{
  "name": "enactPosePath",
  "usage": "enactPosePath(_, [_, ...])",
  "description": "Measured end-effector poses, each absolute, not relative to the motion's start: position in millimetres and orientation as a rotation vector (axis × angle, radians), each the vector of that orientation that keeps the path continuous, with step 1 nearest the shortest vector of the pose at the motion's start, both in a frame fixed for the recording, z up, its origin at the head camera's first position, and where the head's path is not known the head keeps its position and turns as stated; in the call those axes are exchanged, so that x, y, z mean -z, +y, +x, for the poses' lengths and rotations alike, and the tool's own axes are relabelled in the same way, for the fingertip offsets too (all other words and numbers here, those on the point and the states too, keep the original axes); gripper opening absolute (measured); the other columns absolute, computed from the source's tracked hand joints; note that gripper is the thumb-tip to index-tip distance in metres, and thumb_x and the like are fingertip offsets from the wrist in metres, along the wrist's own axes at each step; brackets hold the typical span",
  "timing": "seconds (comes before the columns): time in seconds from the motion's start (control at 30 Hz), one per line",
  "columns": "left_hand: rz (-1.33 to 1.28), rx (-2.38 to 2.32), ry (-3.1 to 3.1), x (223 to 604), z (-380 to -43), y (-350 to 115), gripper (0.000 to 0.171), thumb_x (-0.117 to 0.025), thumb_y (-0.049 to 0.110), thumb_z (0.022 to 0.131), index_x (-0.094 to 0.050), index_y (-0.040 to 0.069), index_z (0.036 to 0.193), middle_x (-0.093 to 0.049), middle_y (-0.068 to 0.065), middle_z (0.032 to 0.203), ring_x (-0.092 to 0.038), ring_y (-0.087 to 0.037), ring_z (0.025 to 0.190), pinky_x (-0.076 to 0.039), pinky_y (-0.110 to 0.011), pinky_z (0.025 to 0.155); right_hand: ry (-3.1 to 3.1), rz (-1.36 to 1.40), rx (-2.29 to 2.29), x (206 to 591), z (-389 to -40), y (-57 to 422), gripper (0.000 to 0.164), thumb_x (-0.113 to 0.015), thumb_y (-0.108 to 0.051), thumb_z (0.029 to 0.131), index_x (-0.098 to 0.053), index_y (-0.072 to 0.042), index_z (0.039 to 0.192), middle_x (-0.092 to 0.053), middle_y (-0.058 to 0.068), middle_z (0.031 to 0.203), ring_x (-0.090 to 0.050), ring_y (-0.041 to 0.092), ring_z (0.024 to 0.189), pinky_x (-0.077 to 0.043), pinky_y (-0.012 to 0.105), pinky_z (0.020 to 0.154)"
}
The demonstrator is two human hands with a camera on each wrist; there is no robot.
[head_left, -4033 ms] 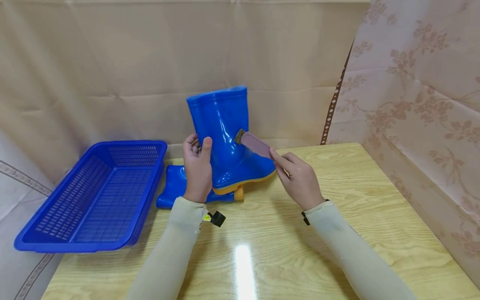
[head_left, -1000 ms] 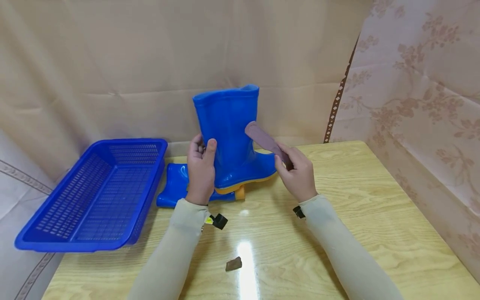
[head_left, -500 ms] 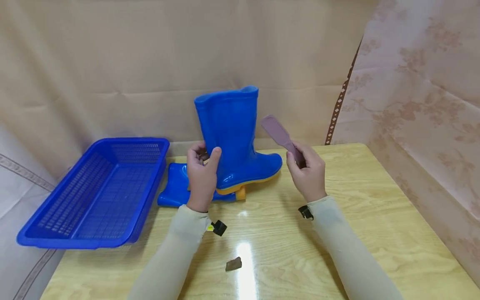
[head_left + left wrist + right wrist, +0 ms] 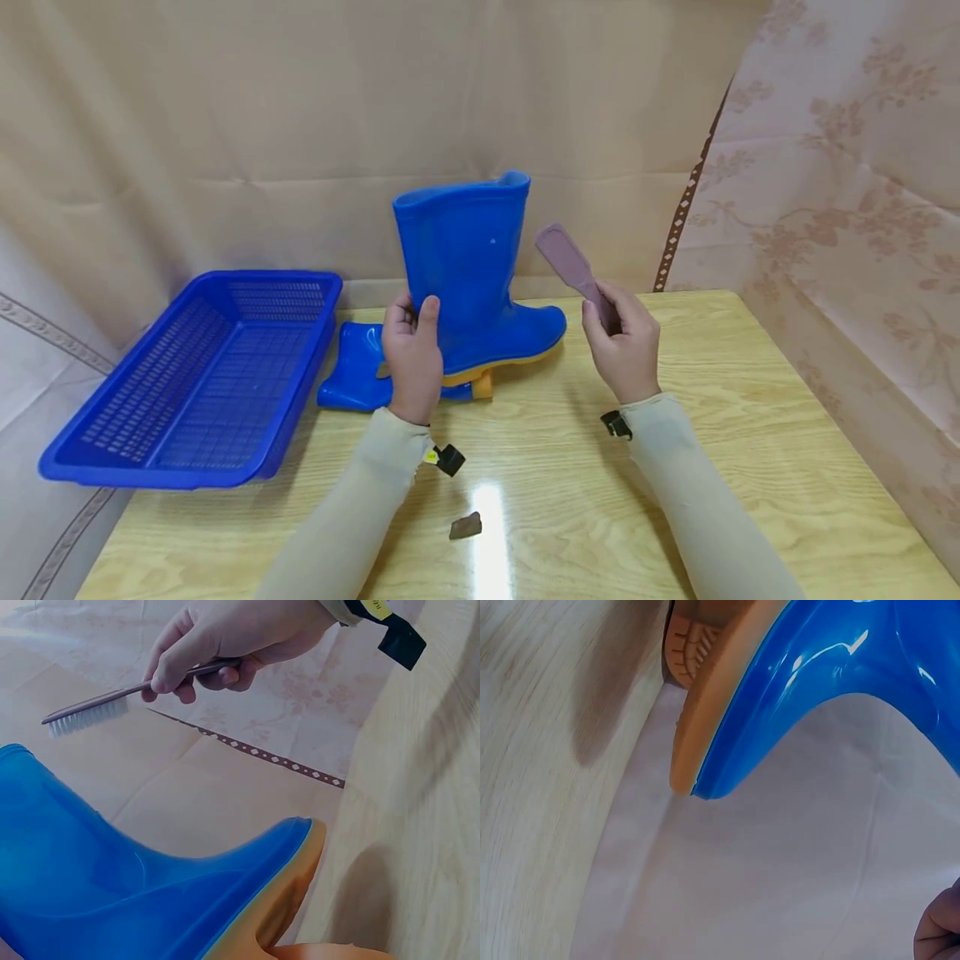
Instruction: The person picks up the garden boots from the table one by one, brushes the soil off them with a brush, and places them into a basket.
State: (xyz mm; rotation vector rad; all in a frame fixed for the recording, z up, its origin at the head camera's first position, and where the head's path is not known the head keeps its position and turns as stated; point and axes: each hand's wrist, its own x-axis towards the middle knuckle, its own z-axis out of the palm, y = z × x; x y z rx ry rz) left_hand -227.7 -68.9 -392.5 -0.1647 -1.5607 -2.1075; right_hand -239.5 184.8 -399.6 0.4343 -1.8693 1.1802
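My left hand (image 4: pixel 414 358) grips a blue rain boot (image 4: pixel 468 267) by the back of its shaft, thumb on the near side. The boot is upright with its toe to the right and its yellow sole over a second blue rain boot (image 4: pixel 354 371), which lies on its side. To the right, my right hand (image 4: pixel 626 346) holds a mauve brush (image 4: pixel 566 257) by the handle, head pointing up and left, apart from the boot. White bristles (image 4: pixel 90 718) show in the left wrist view. The orange-looking sole (image 4: pixel 705 712) fills the right wrist view's top.
A blue plastic basket (image 4: pixel 157 477) stands at the left of the wooden table (image 4: pixel 750 433). A small brown piece (image 4: pixel 466 526) lies near the front, between the forearms. Beige cloth (image 4: pixel 300 125) hangs behind, and a floral curtain (image 4: pixel 847 208) hangs at the right.
The brush has moved off the boot to the right. A brown patch at the brush tip four seconds ago is gone from the boot; a brown piece now lies on the table.
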Motion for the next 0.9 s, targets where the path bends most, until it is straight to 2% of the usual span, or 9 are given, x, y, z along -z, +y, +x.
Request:
enactPosePath(0.23, [-0.138,2.104,-1.508,384.5,-238.6,-79.6,0.023,-0.059,0.022,0.107,-0.060,0.004,0.121,-0.062,-0.003,0.104,-0.057,-0.018,0.101,-0.048,-0.029,0.090,-1.797,0.376,-1.189,399.1,-243.1,191.5,0.023,-0.071,0.004,0.092,-0.074,0.003,0.115,-0.073,0.019,0.095,-0.053,0.010,0.071,-0.041,0.013,0.063])
enactPosePath(0.37, [-0.164,2.087,-1.530,375.3,-245.9,-90.2,0.020,-0.058,0.022,0.107,-0.061,0.006,0.118,-0.064,-0.002,0.105,-0.060,-0.019,0.104,-0.050,-0.031,0.095,-1.786,0.367,-1.176,398.6,-244.4,192.5,0.023,-0.071,0.005,0.091,-0.074,0.004,0.114,-0.073,0.020,0.096,-0.053,0.011,0.071,-0.041,0.013,0.064])
enactPosePath(0.53, [-0.266,2.173,-1.600,368.0,-258.0,-100.9,0.028,-0.057,0.026,0.107,-0.059,0.005,0.126,-0.067,-0.004,0.117,-0.062,-0.022,0.118,-0.050,-0.039,0.107,-1.788,0.380,-1.166,397.5,-243.4,191.5,0.024,-0.072,0.004,0.091,-0.075,0.003,0.115,-0.074,0.019,0.098,-0.054,0.013,0.072,-0.041,0.013,0.064])
enactPosePath(0.67, [-0.304,2.296,-1.655,372.2,-266.7,-106.5,0.031,-0.055,0.030,0.107,-0.058,0.007,0.128,-0.065,-0.007,0.130,-0.060,-0.024,0.126,-0.047,-0.043,0.111,-1.805,0.388,-1.156,398.7,-243.7,192.7,0.024,-0.070,0.002,0.093,-0.074,0.003,0.117,-0.073,0.019,0.100,-0.054,0.013,0.072,-0.042,0.014,0.064])
enactPosePath(0.9, [-0.325,2.284,-1.800,383.5,-271.4,-108.9,0.036,-0.056,0.034,0.106,-0.057,0.009,0.132,-0.065,-0.006,0.126,-0.062,-0.023,0.121,-0.050,-0.040,0.109,-1.839,0.389,-1.155,398.1,-241.8,192.7,0.024,-0.069,-0.002,0.096,-0.072,0.004,0.119,-0.073,0.020,0.101,-0.055,0.014,0.073,-0.043,0.015,0.064])
